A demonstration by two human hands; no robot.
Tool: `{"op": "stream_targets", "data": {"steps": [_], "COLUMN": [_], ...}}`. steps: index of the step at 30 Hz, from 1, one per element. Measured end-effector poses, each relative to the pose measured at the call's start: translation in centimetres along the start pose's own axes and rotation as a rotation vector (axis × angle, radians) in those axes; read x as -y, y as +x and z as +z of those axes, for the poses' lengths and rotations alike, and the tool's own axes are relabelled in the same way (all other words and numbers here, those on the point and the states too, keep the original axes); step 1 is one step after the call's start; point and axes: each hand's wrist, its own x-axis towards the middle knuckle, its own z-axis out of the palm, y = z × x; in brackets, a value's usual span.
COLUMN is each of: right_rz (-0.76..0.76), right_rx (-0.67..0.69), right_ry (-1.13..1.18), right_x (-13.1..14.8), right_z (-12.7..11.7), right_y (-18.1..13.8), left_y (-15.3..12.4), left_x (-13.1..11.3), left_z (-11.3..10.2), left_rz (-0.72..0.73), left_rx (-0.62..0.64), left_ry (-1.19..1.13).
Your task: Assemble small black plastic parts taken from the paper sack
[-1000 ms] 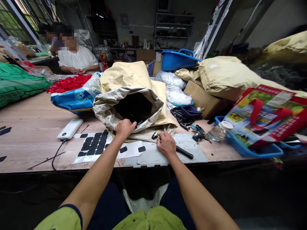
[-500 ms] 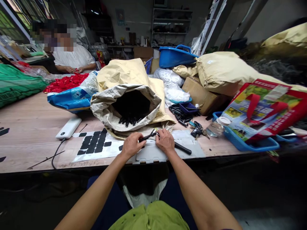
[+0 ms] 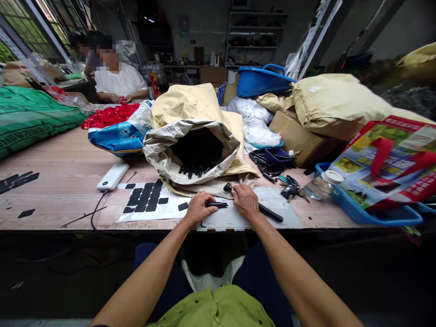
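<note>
The desk (image 3: 73, 152), bare between green sack (image 3: 37, 120) and white power bank (image 3: 113, 177), has near its front edge the left hand (image 3: 198, 209) closed on a black piece (image 3: 218, 205), the right hand (image 3: 245, 200) wrapped round a black-handled tool (image 3: 272, 214).

A sack (image 3: 160, 155) is set on the counter (image 3: 68, 159), flanked by a power bank (image 3: 113, 176) at left and by keys (image 3: 290, 188) and a bottle (image 3: 316, 189) at right.

Black plastic-looking piece (image 3: 217, 205), creased matt sack (image 3: 185, 101), smooth wood-grained tabletop (image 3: 68, 177), glossy blue plastic basin (image 3: 260, 84)
</note>
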Motion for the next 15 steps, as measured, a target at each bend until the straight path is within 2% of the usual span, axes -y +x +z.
{"op": "stream_targets", "data": {"steps": [4, 6, 11, 15], "right_rz": [0.026, 0.011, -0.030, -0.013], "right_rx": [-0.086, -0.072, 0.032, 0.017], "right_ry": [0.151, 0.255, 0.394, 0.404], "right_x": [1.2, 2.1, 3.9, 4.7], "right_z": [-2.0, -2.5, -2.0, -1.8], "right_y": [-0.3, -1.1, -3.1, -3.2], "left_y": [0.0, 0.0, 0.0, 0.1], "left_x": [0.1, 0.1, 0.1, 0.1], "left_z": [0.1, 0.1, 0.2, 0.2], "left_rz": [-0.020, -0.026, -0.043, -0.061], "left_rx": [-0.006, -0.013, -0.016, -0.015], "left_ry": [-0.031, -0.042, -0.057, -0.062]}}
